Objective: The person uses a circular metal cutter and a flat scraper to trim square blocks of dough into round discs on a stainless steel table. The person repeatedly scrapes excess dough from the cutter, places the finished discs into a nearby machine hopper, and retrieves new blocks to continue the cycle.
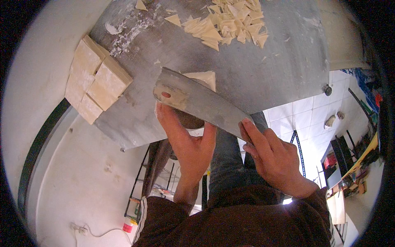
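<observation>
Cleaver (pixel 197 101) at mid-frame looks heavy and stiff, best held where your right hand (pixel 275 159) wraps its fingers. Your left hand (pixel 187 150) shows two digits spread, others hidden; the dough (pixel 205 77) beyond should be soft.

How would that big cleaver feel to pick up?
The cleaver is probably stiff, looking straight and metallic. It likely feels front-heavy, since its broad part reaches far beyond the right hand. Lying down, it seems unlikely to roll, being flat.
</observation>
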### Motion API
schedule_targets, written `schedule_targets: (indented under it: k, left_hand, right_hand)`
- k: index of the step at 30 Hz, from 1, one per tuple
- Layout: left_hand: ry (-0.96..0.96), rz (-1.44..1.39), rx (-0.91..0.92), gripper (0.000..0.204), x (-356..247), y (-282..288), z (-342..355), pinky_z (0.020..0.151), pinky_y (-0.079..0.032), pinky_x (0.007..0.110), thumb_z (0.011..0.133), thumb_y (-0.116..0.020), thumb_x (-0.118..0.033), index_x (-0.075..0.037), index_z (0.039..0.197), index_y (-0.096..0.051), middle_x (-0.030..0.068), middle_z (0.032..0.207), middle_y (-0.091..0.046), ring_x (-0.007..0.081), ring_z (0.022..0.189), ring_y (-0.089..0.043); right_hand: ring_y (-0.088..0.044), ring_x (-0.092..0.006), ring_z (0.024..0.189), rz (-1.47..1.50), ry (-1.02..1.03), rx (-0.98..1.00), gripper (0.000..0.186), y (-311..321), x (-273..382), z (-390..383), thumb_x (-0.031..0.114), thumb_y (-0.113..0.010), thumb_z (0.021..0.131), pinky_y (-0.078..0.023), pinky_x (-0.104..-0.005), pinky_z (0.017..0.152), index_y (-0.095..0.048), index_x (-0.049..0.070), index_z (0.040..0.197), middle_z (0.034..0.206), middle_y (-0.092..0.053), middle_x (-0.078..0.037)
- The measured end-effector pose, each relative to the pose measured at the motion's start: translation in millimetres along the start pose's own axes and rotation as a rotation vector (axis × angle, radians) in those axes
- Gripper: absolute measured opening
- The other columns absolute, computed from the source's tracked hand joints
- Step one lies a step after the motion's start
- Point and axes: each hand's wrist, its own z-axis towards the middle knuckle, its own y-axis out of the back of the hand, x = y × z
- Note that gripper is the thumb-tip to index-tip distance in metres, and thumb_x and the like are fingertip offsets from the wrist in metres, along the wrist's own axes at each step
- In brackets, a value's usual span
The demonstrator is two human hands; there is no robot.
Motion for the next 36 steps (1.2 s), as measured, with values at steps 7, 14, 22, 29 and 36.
schedule_targets:
  k: [7, 14, 22, 29, 36]
  left_hand:
    - [-0.049, -0.041, 0.033, 0.093, 1.9, 0.1, 5.4, 0.123, -0.015, 0.058, 0.087, -0.079, -0.020, 0.010, 0.156, -0.024, 0.0359, 0.159, -0.027, 0.0518, 0.150, -0.024]
    - [0.006, -0.037, 0.034, 0.090, -3.9, -3.8, 5.9, 0.123, -0.014, 0.058, 0.090, -0.076, -0.020, 0.009, 0.156, -0.023, 0.0343, 0.160, -0.024, 0.0497, 0.150, -0.021]
    - [-0.035, -0.051, 0.086, 0.088, -5.9, 0.1, 12.1, 0.122, -0.015, 0.057, 0.091, -0.073, -0.019, 0.009, 0.157, -0.020, 0.0327, 0.159, -0.024, 0.0482, 0.149, -0.023]
    - [-0.026, -0.055, 0.101, 0.086, -7.5, 1.0, 12.3, 0.123, -0.016, 0.057, 0.093, -0.071, -0.018, 0.009, 0.157, -0.020, 0.0331, 0.159, -0.024, 0.0482, 0.149, -0.023]
    - [-0.075, -0.023, 0.079, 0.085, -8.7, -1.5, 13.5, 0.123, -0.017, 0.055, 0.096, -0.069, -0.020, 0.009, 0.158, -0.019, 0.0325, 0.160, -0.023, 0.0470, 0.149, -0.023]
  right_hand:
    - [-0.064, -0.0220, 0.061, 0.003, 0.005, 0.037, 0.060, -1.5, 4.5, 24.2, 0.026, -0.073, 0.094, -0.052, -0.0375, 0.051, -0.053, 0.014, 0.149, 0.084, -0.055, -0.006]
    - [-0.066, -0.0230, 0.063, -0.003, -0.081, 0.094, 0.057, 2.1, 5.2, 15.6, 0.030, -0.070, 0.096, -0.054, -0.0388, 0.050, -0.053, 0.019, 0.148, 0.084, -0.056, -0.006]
    - [-0.066, -0.0221, 0.064, -0.074, 0.014, -0.047, 0.059, -13.7, 7.2, 33.7, 0.029, -0.073, 0.093, -0.054, -0.0373, 0.051, -0.054, 0.018, 0.148, 0.086, -0.057, -0.006]
    - [-0.068, -0.0236, 0.066, -0.003, -0.159, 0.127, 0.053, 1.1, 3.3, 8.9, 0.030, -0.068, 0.097, -0.055, -0.0354, 0.052, -0.054, 0.018, 0.147, 0.088, -0.059, -0.006]
    - [-0.070, -0.0214, 0.069, -0.053, -0.076, 0.046, 0.055, -14.8, 5.7, 34.8, 0.027, -0.069, 0.096, -0.057, -0.0353, 0.054, -0.053, 0.016, 0.147, 0.092, -0.062, -0.006]
